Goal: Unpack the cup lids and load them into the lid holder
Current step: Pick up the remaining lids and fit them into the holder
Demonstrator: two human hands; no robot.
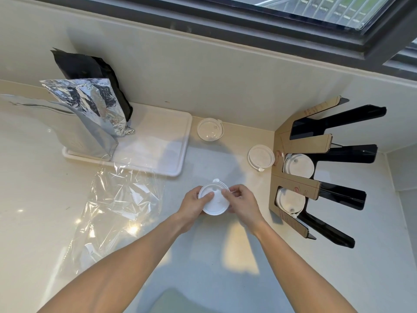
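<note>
Both hands, left hand (195, 205) & right hand (241, 203), pinch one lid (214, 203) mid-frame; imo I'd keep it flat, then slot into holder (293, 145) at right w/o snagging its tab.

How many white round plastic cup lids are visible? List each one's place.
5, counting stacks as one: one in both hands, two on the counter, two in holder slots. Slots may hide more.

Faint red markings on the lid holder (300, 145) cannot be read.
</note>
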